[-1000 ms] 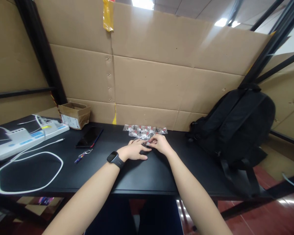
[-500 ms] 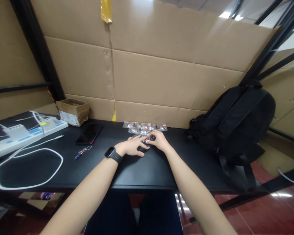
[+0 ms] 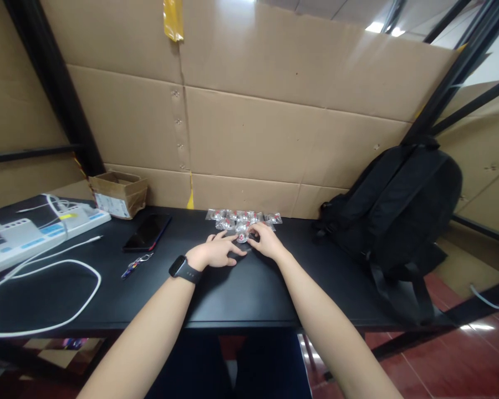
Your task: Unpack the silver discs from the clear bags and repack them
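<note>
Small clear plastic packets (image 3: 225, 223), each with something silver and red inside, lie in rows at the back of the black table. The nearest packet (image 3: 242, 238) sits between my two hands. My left hand (image 3: 218, 252), with a black watch on its wrist, has its fingers spread on the table, a fingertip at the packet's left edge. Curled from the other side, my right hand (image 3: 265, 241) has thumb and forefinger at the packet's right edge, seemingly pinching it. The contents are too small to make out.
To the left are a power strip (image 3: 45, 237) with chargers, a looped white cable (image 3: 98, 282), a phone (image 3: 147, 233), a keyring (image 3: 136, 265) and a cardboard box (image 3: 120, 194). A black backpack (image 3: 399, 205) stands right. A cardboard wall (image 3: 249, 133) closes the back.
My left hand has drawn slightly left and the right hand's fingers have shifted, so the nearest packet shows more fully between them. The whole view has moved a little.
</note>
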A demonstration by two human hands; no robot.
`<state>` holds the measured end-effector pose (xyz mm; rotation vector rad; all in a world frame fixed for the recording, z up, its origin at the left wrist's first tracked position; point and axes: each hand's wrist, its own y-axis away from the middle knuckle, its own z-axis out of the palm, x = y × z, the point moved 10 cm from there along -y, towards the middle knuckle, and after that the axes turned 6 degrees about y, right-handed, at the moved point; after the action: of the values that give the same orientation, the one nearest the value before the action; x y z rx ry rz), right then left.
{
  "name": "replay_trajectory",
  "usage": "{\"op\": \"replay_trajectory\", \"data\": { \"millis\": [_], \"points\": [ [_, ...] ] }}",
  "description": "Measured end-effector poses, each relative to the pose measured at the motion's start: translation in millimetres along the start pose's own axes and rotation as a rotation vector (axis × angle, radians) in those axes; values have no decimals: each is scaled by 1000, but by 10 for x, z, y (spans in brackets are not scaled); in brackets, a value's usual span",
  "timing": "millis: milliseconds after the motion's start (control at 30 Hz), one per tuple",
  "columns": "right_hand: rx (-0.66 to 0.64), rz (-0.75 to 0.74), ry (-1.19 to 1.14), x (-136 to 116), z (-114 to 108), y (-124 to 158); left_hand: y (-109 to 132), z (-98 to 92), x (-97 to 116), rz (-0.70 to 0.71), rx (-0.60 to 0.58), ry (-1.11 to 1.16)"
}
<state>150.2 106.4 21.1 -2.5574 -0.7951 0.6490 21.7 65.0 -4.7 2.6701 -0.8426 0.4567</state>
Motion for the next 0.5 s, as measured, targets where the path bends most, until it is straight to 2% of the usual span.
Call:
{"op": "replay_trajectory", "data": {
  "millis": [267, 500],
  "points": [
    [-48, -5, -10, -180, 80, 28, -18, 14, -21, 61, -21, 37],
    [6, 56, 13, -133, 66, -1, 14, 15, 73, 103, -33, 50]
  ]
}}
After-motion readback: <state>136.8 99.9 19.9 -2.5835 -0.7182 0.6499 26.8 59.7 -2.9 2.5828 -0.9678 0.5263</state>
